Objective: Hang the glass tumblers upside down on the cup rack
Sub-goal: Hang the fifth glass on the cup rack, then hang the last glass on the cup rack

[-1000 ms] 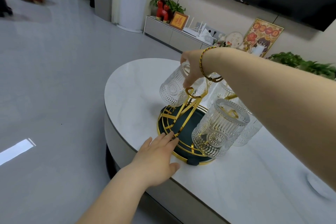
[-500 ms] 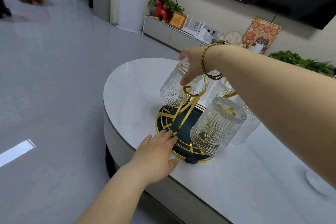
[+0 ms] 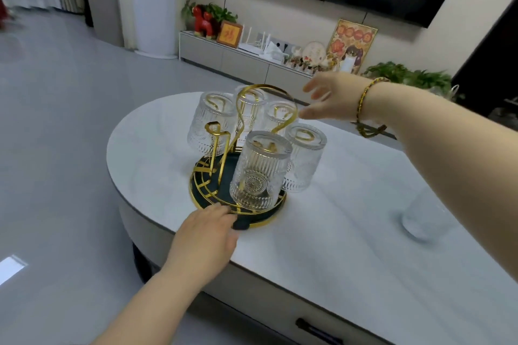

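The cup rack [image 3: 206, 200] has a dark green round base with gold wire and stands on the white table [image 3: 336, 232]. Several ribbed glass tumblers hang upside down on its gold arms: the nearest tumbler [image 3: 259, 173] at the front, another tumbler [image 3: 304, 161] to its right, the far left tumbler [image 3: 208, 123], and more behind. One gold peg [image 3: 214, 131] at the front left is bare. My left hand [image 3: 204, 235] lies flat on the base's front rim. My right hand [image 3: 330, 96] hovers open, right of the rack's top handle, holding nothing.
A blurred clear glass [image 3: 423, 216] stands on the table at the right, partly behind my right forearm. The table's rounded edge drops to grey floor at the left. A TV cabinet [image 3: 224, 56] with ornaments runs along the far wall.
My right hand has let go of the far left tumbler, now hanging on the rack, and has drawn back to the right. My left hand stays on the base.
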